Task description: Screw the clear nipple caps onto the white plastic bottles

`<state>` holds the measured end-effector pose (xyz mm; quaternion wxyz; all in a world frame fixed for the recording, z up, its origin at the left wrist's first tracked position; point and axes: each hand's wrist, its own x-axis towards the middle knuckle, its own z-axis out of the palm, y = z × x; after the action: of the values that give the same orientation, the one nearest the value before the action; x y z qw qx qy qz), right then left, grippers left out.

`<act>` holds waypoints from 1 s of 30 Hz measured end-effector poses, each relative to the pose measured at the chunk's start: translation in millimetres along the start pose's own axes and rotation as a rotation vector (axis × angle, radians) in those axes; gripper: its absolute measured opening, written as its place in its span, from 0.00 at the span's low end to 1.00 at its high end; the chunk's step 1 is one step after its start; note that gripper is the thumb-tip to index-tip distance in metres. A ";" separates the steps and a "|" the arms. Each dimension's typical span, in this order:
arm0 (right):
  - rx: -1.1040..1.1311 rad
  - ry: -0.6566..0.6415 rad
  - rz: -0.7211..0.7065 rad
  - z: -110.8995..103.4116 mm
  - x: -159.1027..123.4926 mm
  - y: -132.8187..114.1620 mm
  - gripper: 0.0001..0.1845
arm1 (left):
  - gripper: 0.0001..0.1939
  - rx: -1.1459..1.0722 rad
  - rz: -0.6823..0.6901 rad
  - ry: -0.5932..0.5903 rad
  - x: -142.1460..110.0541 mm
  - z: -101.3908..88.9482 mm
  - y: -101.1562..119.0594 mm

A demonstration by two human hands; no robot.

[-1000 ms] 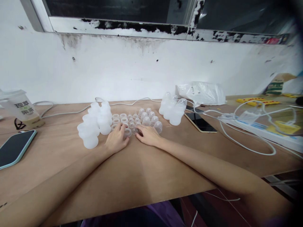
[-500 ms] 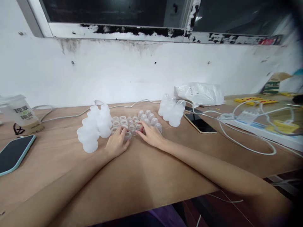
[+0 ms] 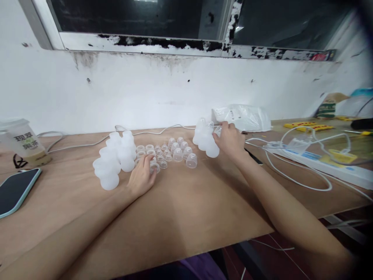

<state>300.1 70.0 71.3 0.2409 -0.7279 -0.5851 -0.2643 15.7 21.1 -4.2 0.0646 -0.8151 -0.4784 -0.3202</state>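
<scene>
My left hand (image 3: 142, 175) rests over clear screw rings (image 3: 150, 147), thumb apart from the fingers, touching the near ones. My right hand (image 3: 231, 140) is closed around a clear dome cap (image 3: 217, 131) on top of a small frosted bottle (image 3: 212, 149), in the right-hand cluster. Its fingertips are partly hidden. Other bottles in that cluster (image 3: 200, 136) also carry clear domes. Between my hands stand rows of small clear nipples (image 3: 164, 157) and loose dome caps (image 3: 191, 160). Left of my left hand is a larger group of frosted white bottles (image 3: 109, 165) without domes.
A drink cup (image 3: 30, 142) and a phone (image 3: 18, 190) are at the left. Behind my right hand lies a plastic bag (image 3: 246, 118); a second phone (image 3: 254, 156) is partly under my arm. White cables (image 3: 300, 182) and a power strip (image 3: 323, 157) occupy the right.
My right hand has moved right and away from me, from the nipples and loose domes to the capped bottles. My left hand stays at the rings. The view has shifted slightly.
</scene>
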 end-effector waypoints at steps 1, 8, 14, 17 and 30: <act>-0.013 -0.039 0.022 -2.8 -0.7 -1.2 0.22 | 0.19 -0.007 0.004 0.017 -0.2 0.2 0.1; -0.059 -0.252 0.061 -61.2 -5.2 8.1 0.27 | 0.20 -0.037 0.113 0.175 -0.7 -7.0 6.0; 0.711 -0.458 -0.333 -86.4 -37.2 -27.2 0.19 | 0.24 0.002 0.219 0.239 6.3 -48.7 43.6; 1.154 -0.695 -0.270 -62.5 -64.9 -62.9 0.19 | 0.23 0.101 0.199 0.009 8.9 -54.3 55.5; 1.420 -0.923 -0.227 -11.3 -90.7 -87.0 0.20 | 0.18 0.194 0.139 -0.341 3.3 -35.2 33.4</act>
<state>197.8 14.2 22.9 0.3495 -0.3758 -0.7209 0.4657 28.1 -8.8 32.1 0.0828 -0.8785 -0.4537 -0.1247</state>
